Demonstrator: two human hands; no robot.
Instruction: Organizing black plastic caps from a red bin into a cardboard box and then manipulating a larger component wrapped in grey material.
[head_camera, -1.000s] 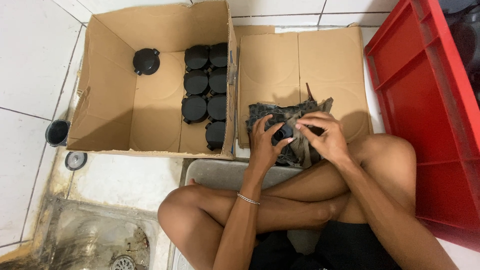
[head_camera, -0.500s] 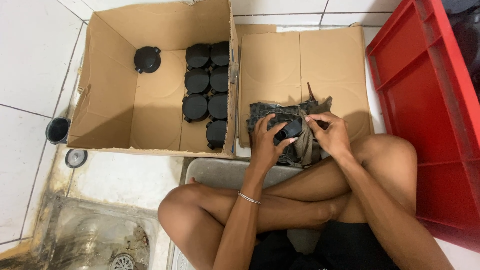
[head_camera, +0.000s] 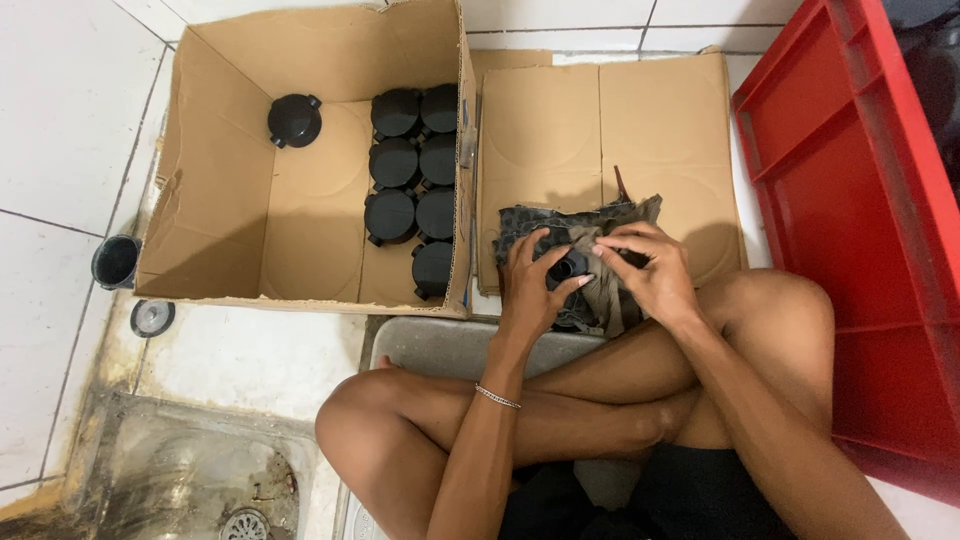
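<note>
Seated cross-legged on the white tiled floor, I work over a flattened sheet of brown cardboard. My left hand has its fingers curled and clamped around a small round black plastic part, which sits against a dark, crumpled rag lying on the cardboard just above my knees. My right hand presses the rag against the part from the other side, fingers bent and closed on the cloth. A thin silver bracelet rings my left wrist.

To the left stands an open brown cardboard box. Inside it, seven round black plastic parts lie packed in two touching columns against its right wall, and one more black part lies alone, well apart, near the back. A red plastic crate stands to my right. By the box's outer left corner sit a small dark cup and a round grey lid, near a grimy floor drain.
</note>
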